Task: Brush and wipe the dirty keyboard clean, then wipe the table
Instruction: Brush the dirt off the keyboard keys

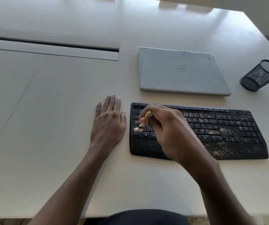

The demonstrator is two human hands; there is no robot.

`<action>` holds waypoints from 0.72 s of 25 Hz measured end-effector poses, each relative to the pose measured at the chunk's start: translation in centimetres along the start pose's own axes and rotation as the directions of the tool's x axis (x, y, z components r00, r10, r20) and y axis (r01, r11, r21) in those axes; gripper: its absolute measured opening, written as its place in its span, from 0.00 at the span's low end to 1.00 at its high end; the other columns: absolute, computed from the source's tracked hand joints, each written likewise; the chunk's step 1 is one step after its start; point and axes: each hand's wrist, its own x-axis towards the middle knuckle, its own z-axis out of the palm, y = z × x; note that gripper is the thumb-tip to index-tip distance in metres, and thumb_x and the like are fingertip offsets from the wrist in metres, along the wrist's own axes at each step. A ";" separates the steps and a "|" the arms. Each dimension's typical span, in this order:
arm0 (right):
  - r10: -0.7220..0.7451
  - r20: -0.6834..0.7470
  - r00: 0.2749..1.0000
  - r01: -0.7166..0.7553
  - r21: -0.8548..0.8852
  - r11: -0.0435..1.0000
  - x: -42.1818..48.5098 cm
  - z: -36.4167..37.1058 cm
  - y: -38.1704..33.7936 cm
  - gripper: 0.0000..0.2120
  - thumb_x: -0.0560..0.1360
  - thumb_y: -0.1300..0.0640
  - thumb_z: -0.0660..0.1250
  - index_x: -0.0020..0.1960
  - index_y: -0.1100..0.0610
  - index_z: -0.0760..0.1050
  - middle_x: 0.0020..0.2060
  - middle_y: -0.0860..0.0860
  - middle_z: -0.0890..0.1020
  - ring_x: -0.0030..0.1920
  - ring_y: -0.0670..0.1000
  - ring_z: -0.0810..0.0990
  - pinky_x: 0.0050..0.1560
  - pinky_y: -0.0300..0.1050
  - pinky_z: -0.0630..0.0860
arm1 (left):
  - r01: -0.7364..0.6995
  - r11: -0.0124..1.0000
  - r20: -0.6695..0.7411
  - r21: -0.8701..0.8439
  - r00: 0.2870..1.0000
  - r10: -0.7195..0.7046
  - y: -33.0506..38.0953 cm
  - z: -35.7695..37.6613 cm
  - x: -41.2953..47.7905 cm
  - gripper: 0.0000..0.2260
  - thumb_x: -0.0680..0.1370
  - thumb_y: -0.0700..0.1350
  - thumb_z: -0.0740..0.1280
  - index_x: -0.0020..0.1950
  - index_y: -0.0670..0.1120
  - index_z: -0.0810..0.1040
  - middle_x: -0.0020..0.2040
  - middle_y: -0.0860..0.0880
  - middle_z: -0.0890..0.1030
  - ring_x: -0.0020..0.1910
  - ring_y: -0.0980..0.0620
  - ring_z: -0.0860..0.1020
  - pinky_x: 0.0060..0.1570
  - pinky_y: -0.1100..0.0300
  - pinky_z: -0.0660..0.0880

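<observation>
A black keyboard (pixel 227 132) lies on the white table (pixel 57 111), right of centre. Pale crumbs cover its middle and right keys and the palm rest; the left keys look clean. My right hand (pixel 167 132) is over the keyboard's left half and grips a small wooden-handled brush (pixel 142 122). The brush's pale bristles touch the keys near the shift key at the left edge. My left hand (pixel 109 122) rests flat on the table just left of the keyboard, fingers straight, holding nothing.
A closed grey laptop (pixel 182 70) lies behind the keyboard. A black mesh pen cup (pixel 260 75) lies tipped on its side at the right edge. A long cable slot (pixel 49 46) runs across the table's far left.
</observation>
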 end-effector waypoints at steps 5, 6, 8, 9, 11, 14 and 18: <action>0.118 -0.051 0.992 -0.126 -0.193 0.973 -1.2 -1.0 1.3 0.08 0.82 0.64 0.67 0.47 0.52 0.78 0.42 0.43 0.80 0.41 0.38 0.78 0.42 0.36 0.75 | 0.007 1.000 0.004 -0.004 1.000 -0.007 0.2 0.0 0.0 0.26 0.86 0.50 0.56 0.84 0.44 0.61 0.84 0.44 0.60 0.85 0.48 0.55 0.84 0.47 0.49; 0.114 -0.088 0.990 -0.128 -0.179 0.976 -1.3 -1.3 1.1 0.08 0.82 0.64 0.67 0.47 0.53 0.78 0.42 0.43 0.80 0.40 0.39 0.78 0.42 0.32 0.75 | 0.008 1.000 0.005 -0.003 1.000 -0.008 0.2 0.0 0.0 0.26 0.86 0.50 0.56 0.84 0.44 0.61 0.84 0.44 0.60 0.85 0.49 0.54 0.84 0.47 0.49; 0.084 -0.100 0.991 -0.089 -0.050 0.995 -1.1 -1.3 0.2 0.06 0.81 0.63 0.68 0.47 0.55 0.80 0.41 0.43 0.81 0.42 0.38 0.79 0.42 0.23 0.71 | 0.008 1.000 0.010 -0.002 1.000 -0.008 0.1 -0.1 0.0 0.26 0.86 0.50 0.56 0.84 0.44 0.60 0.85 0.44 0.59 0.85 0.49 0.54 0.84 0.47 0.48; 0.065 -0.061 0.996 -0.066 -0.013 0.998 -1.0 -1.1 -0.3 0.06 0.81 0.63 0.69 0.48 0.55 0.81 0.41 0.42 0.82 0.43 0.37 0.79 0.43 0.23 0.70 | 0.008 1.000 0.012 -0.002 1.000 -0.008 0.1 -0.2 0.0 0.26 0.86 0.50 0.56 0.84 0.44 0.60 0.85 0.44 0.59 0.85 0.49 0.54 0.84 0.47 0.48; 0.055 0.035 0.998 -0.056 0.009 0.998 -1.2 -0.5 -0.7 0.06 0.81 0.64 0.69 0.48 0.55 0.82 0.41 0.43 0.82 0.44 0.36 0.78 0.43 0.25 0.70 | 0.006 1.000 0.013 0.000 1.000 -0.006 0.2 -0.3 0.0 0.26 0.86 0.50 0.56 0.84 0.44 0.60 0.84 0.44 0.60 0.85 0.48 0.54 0.84 0.47 0.48; 0.166 0.060 0.984 -0.167 0.007 0.986 -1.9 -1.0 0.3 0.07 0.82 0.64 0.67 0.46 0.58 0.81 0.40 0.45 0.82 0.41 0.33 0.78 0.38 0.20 0.69 | 0.007 1.000 0.013 -0.007 1.000 -0.007 0.2 -0.3 0.0 0.26 0.86 0.50 0.56 0.84 0.44 0.60 0.85 0.44 0.60 0.85 0.49 0.54 0.84 0.47 0.48; 0.170 -0.093 0.981 -0.171 0.004 0.985 -2.3 -2.0 0.8 0.07 0.82 0.62 0.67 0.47 0.56 0.82 0.41 0.42 0.82 0.43 0.31 0.79 0.38 0.19 0.68 | 0.006 1.000 0.012 -0.006 1.000 -0.006 0.1 -0.2 0.0 0.26 0.86 0.50 0.56 0.84 0.44 0.61 0.84 0.45 0.60 0.85 0.49 0.54 0.84 0.47 0.48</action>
